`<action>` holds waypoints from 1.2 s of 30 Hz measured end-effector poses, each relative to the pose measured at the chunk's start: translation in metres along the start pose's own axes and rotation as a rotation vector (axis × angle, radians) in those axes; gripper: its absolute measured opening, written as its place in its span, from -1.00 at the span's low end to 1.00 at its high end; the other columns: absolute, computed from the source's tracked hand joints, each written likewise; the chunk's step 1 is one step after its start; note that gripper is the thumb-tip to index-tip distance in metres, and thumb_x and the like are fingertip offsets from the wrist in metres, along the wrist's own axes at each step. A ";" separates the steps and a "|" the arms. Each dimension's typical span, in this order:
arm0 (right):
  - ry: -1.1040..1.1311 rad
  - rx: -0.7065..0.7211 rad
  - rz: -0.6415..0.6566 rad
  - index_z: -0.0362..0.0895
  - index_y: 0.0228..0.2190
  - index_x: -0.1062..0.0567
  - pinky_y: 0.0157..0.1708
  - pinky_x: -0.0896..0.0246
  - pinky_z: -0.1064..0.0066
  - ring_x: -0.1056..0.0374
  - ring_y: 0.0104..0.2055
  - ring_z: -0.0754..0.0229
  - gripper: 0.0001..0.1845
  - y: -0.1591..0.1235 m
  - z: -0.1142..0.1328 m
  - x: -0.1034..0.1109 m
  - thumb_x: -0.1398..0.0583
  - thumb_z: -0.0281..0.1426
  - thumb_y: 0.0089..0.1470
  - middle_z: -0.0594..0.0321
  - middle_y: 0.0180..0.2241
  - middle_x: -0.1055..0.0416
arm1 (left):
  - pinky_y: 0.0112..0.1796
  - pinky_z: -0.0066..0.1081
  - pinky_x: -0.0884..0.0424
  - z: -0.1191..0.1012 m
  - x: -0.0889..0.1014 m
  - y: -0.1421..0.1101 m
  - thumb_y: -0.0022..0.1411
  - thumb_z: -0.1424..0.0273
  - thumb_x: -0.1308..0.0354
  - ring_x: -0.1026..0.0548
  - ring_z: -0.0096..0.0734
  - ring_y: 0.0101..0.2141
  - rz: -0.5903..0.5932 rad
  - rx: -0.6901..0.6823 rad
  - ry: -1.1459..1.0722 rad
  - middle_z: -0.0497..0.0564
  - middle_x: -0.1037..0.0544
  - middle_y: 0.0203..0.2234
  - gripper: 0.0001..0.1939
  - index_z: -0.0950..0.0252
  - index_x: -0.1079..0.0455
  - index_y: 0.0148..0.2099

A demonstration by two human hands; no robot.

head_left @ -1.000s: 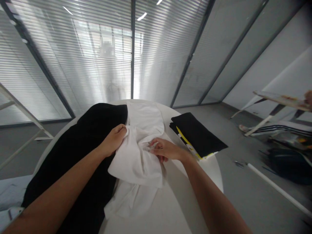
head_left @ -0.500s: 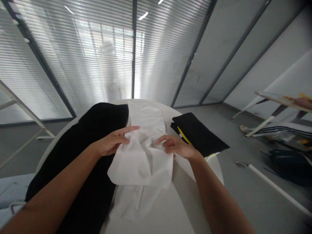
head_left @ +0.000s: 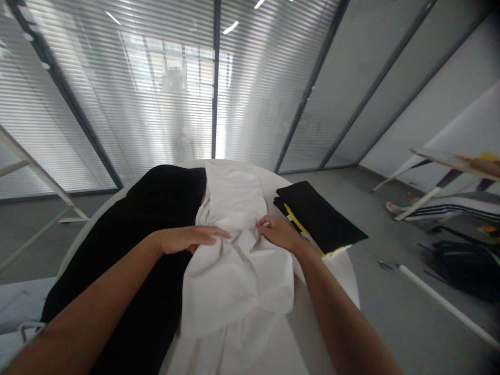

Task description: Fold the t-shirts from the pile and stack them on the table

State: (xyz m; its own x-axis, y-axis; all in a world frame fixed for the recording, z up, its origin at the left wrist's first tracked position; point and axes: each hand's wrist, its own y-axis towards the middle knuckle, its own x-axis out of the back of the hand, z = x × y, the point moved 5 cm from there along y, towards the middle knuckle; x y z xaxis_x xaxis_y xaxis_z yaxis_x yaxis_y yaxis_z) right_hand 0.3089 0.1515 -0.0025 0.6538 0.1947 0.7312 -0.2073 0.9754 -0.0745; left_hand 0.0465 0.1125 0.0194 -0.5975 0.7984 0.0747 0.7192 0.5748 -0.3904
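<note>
A white garment (head_left: 238, 271) lies crumpled down the middle of a round white table (head_left: 344, 271). My left hand (head_left: 187, 238) rests flat on its left side, fingers stretched out toward the right. My right hand (head_left: 279, 232) sits on the cloth's right side with fingers curled and pinching a fold. A large black garment (head_left: 128, 245) lies spread beside the white one, under my left forearm.
A folded black cloth with a yellow stripe (head_left: 316, 216) sits at the table's right edge. Glass walls with blinds stand behind. A dark bag (head_left: 464, 265) and a white pole (head_left: 441, 302) lie on the floor at right; a white frame (head_left: 35, 182) stands left.
The white garment has been drawn toward me and its near flap now hangs lower. My left hand flattened and slid right; my right hand moved slightly away and gripped a fold.
</note>
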 end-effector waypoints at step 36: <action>-0.443 0.019 -0.211 -0.13 -0.04 -0.42 -0.13 -0.16 0.38 -0.39 -0.06 0.09 -0.68 -0.007 0.015 -0.004 -0.10 -0.28 0.21 0.05 -0.09 -0.46 | -0.20 -0.34 -0.38 0.008 0.005 0.028 0.31 0.21 0.05 -0.45 -0.18 -0.05 -0.648 -0.044 1.126 0.13 -0.40 -0.03 -0.56 0.09 -0.32 0.20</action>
State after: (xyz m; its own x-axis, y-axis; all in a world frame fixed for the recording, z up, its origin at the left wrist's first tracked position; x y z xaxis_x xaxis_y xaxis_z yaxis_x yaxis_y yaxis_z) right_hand 0.2966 0.1428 0.0049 0.3113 -0.0739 0.9474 -0.1194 0.9860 0.1161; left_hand 0.0603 0.1315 0.0015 -0.2299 0.0732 0.9705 0.4371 0.8987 0.0358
